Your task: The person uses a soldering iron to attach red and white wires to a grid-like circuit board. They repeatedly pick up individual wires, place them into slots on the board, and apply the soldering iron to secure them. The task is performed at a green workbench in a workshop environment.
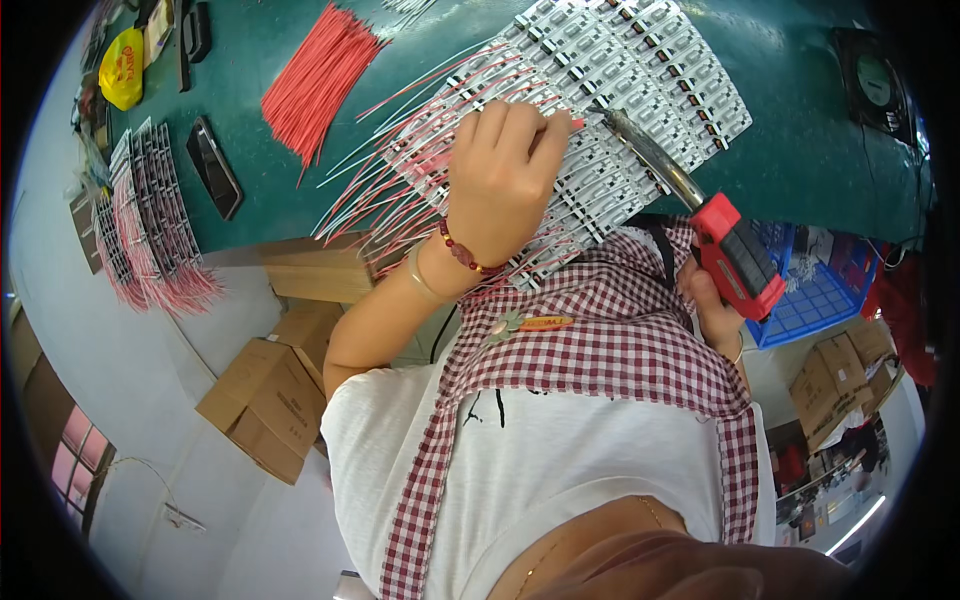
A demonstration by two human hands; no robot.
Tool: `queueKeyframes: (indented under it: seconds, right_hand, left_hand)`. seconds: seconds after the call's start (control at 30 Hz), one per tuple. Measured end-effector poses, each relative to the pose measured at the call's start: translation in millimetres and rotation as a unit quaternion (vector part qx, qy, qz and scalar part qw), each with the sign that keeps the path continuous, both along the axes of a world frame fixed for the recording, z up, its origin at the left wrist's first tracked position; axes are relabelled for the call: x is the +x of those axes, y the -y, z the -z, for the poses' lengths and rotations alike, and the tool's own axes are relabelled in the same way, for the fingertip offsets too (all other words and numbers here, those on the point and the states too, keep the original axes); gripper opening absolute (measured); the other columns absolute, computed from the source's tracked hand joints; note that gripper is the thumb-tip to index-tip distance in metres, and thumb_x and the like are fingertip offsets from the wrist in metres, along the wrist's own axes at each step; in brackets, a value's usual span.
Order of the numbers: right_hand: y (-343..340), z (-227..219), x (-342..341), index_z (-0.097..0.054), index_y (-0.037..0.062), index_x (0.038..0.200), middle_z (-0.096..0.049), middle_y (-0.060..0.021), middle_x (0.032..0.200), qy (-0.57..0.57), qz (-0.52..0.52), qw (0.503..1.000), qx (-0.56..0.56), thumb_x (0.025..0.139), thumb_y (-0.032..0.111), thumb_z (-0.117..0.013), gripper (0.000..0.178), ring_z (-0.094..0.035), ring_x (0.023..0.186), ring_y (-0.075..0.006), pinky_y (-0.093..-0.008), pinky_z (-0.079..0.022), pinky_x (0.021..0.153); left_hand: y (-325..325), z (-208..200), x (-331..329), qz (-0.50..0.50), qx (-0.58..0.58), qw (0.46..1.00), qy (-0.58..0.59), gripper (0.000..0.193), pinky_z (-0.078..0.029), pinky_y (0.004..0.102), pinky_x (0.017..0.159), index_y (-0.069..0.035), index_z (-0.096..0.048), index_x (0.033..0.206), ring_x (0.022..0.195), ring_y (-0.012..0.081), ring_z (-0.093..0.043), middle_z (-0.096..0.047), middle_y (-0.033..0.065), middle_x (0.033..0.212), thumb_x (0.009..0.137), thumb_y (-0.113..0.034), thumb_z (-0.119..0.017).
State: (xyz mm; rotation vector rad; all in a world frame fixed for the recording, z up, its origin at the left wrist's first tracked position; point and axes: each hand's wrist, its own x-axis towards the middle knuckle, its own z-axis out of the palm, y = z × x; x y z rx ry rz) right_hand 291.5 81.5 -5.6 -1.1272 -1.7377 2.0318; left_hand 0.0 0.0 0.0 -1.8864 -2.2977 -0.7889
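Rows of small grey-white metal parts (690,75) lie in a slanted sheet across the green table. Red and white wires (375,205) stick out from the rows on its left side. Over the middle of the sheet, my left hand (500,170) is closed in a pinch, a short red wire end (577,124) showing at its fingertips; the rest of that wire is hidden. My right hand (712,310) grips a red and black soldering iron (735,255). Its metal tip points up-left and is close to the red wire end; whether they touch I cannot tell.
A bundle of red wires (320,80) lies beyond the sheet. At left are a phone (212,168), a wired stack of parts (150,215) and a yellow bag (122,68). A black device (872,80) sits far right; a blue crate (815,305) stands below the table edge.
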Motion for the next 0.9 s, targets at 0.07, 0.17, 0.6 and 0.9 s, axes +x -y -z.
queueKeyframes:
  seconds: [0.07,0.17,0.6,0.9]
  right_hand:
    - [4,1,-1,-0.063,0.0012,0.093,-0.058,0.0002,0.079,0.020,0.020,0.999,0.042,0.089,0.006,-0.062,0.006,-0.053,0.072,-0.0102,-0.0267,-0.044,0.065]
    - [1,-4,2,-0.062,0.0011,0.091,-0.057,0.0002,0.078,0.026,0.001,0.999,0.027,0.088,0.005,-0.062,0.005,-0.053,0.070,-0.0107,-0.0271,-0.044,0.063]
    - [0,3,6,-0.064,-0.0011,0.093,-0.061,-0.0024,0.078,0.046,-0.043,0.995,0.082,0.087,0.006,-0.063,0.009,-0.057,0.070,-0.0125,-0.0288,-0.047,0.064]
    - [4,0,9,-0.064,-0.0005,0.098,-0.061,-0.0018,0.082,0.033,0.014,0.999,0.034,0.087,0.005,-0.064,0.012,-0.056,0.071,-0.0116,-0.0274,-0.046,0.065]
  left_hand:
    - [1,1,2,0.004,0.008,1.000,0.004,0.029,-0.042,0.0327,0.062,-0.004,-0.069,0.096,0.071,0.0208,-0.051,-0.052,0.0056,0.077,0.069,0.002,-0.063]
    - [-1,3,8,0.003,0.004,1.000,0.017,0.028,-0.042,0.0325,0.061,-0.003,-0.069,0.096,0.070,0.0209,-0.050,-0.050,0.0056,0.076,0.069,0.002,-0.063]
    - [-4,0,9,0.003,-0.016,0.999,0.029,0.025,-0.042,0.0334,0.063,-0.002,-0.068,0.092,0.071,0.0217,-0.049,-0.048,0.0066,0.076,0.068,0.003,-0.064]
    - [-6,-4,9,0.002,-0.040,0.999,0.025,0.023,-0.043,0.0341,0.065,-0.001,-0.068,0.090,0.072,0.0226,-0.050,-0.048,0.0072,0.076,0.069,0.003,-0.064]
